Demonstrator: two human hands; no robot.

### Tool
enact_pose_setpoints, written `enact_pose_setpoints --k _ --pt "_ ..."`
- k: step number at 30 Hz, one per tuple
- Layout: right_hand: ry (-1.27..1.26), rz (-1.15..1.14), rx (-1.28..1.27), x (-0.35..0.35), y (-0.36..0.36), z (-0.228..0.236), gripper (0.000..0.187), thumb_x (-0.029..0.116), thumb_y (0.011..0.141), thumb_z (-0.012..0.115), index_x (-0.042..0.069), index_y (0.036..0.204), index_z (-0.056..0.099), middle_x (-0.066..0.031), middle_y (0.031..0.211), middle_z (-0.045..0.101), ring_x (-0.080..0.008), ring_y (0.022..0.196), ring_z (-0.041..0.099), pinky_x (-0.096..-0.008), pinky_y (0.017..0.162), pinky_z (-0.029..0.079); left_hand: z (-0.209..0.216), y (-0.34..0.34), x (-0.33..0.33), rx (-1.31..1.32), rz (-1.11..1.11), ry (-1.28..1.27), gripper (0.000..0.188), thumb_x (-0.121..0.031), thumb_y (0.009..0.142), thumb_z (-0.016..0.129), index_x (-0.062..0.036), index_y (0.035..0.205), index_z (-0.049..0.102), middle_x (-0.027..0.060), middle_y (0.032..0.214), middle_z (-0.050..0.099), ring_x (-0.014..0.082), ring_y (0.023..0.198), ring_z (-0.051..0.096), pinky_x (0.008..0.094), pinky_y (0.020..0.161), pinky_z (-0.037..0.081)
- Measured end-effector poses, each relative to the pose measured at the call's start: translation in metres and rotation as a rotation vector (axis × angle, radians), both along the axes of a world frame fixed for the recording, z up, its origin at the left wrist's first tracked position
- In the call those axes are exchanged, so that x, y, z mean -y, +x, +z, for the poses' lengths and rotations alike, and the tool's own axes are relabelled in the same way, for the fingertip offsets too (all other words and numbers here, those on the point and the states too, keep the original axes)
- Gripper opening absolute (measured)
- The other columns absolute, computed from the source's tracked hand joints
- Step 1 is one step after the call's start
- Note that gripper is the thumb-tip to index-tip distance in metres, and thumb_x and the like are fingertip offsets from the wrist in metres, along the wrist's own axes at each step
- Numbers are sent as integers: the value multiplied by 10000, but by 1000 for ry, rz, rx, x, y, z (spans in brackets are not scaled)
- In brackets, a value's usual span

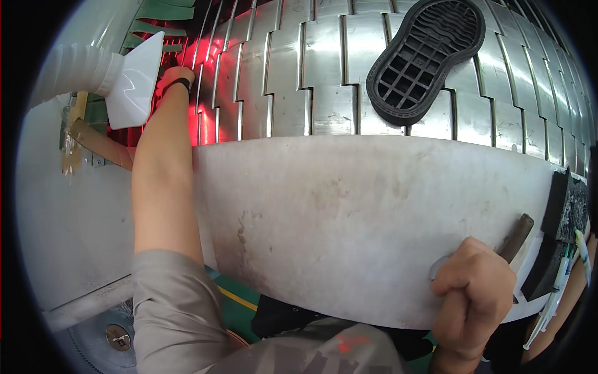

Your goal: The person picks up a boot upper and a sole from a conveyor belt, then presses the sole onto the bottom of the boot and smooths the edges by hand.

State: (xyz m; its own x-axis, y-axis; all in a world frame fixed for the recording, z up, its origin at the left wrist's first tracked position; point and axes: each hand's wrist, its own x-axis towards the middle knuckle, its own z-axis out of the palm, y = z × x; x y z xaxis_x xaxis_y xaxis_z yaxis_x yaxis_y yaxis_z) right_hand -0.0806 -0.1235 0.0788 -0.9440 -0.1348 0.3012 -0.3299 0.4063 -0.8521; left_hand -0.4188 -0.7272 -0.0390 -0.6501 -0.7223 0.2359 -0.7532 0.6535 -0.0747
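Observation:
My left hand (pixel 177 78), with a dark band at its wrist, reaches into the red-lit opening at the far left of the metal slat conveyor (pixel 324 68). Its fingers are hidden, so what they touch cannot be seen. Over the pale worktop (pixel 324 218), my right hand (pixel 476 283) is curled closed at the near right. A brown stick-like handle (pixel 518 237) juts out from behind its knuckles; the rest of that tool is covered by the hand. On the conveyor's far right part lies a black shoe sole (pixel 430 59), its gridded side up.
A white funnel-shaped duct (pixel 134 84) on a ribbed hose stands left of my left forearm. Green strips (pixel 163 11) hang at the opening. Black blocks (pixel 557 209) and a syringe (pixel 554 296) sit at the right edge, beside another person's arm (pixel 570 315).

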Motion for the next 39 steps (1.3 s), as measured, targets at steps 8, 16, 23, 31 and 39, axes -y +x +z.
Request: enact_pose_setpoints --k 8,16,23,31,39 --pt "12 67 95 -7 3 7 189 -132 680 484 13 731 594 -73 620 563 -212 519 540 -313 514 413 64 49 -108 -81 -549 -80 294 -263 901 725 -14 1035 805 259 1159 759 423 1110 735 497 952 595" --pt "-111 -14 165 -7 5 6 195 -91 835 416 -15 796 592 -50 640 563 -116 591 531 -289 556 421 98 136 -220 129 -899 318 953 -460 829 878 108 1489 492 259 1328 703 368 1219 694 419 1062 523" --pt "-118 2 161 -8 4 4 211 -70 849 410 -12 811 609 -39 662 563 -106 627 513 -299 567 416 156 209 -225 -43 -814 320 922 -442 779 867 56 1482 539 278 1309 704 374 1189 710 431 1032 543" --pt "-134 11 133 -4 4 -1 213 -81 842 409 -18 810 611 -41 673 571 -109 637 522 -292 578 424 167 388 -260 13 -998 662 838 -350 886 848 87 1502 486 294 1281 687 379 1179 692 439 1067 504" --pt "-69 -10 164 2 7 6 213 -90 848 414 -8 807 607 -39 664 567 -105 629 520 -293 571 422 165 340 -252 -124 -1087 657 671 -306 963 804 84 1448 555 240 1320 692 299 1197 699 398 930 594"
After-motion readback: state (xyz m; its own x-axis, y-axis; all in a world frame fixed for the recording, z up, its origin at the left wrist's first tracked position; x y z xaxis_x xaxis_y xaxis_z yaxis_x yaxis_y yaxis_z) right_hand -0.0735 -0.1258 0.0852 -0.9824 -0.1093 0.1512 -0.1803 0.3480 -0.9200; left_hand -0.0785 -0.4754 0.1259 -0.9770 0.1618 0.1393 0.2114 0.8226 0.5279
